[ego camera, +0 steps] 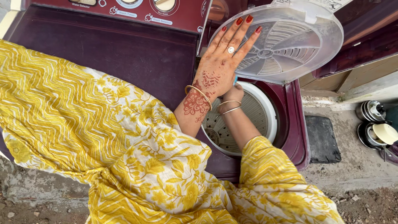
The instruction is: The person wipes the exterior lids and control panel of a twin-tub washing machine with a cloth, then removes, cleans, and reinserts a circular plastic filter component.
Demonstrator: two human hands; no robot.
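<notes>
A twin-tub washing machine [124,54] is standing directly in front of the person, its control panel [124,10] running along the far edge. The closed wash lid [107,49] is lying on the left half; the spin drum [248,120] is sitting open on the right half. A round inner lid [290,41] is tilting up behind and above the drum. The left hand [222,62] is pressing flat against that lid's left part. The right hand [233,94] is reaching beneath the left hand, over the drum's far rim. A flat slab [322,139] is lying on the ground right of the machine, and stacked dishes [377,124] are sitting farther right.
</notes>
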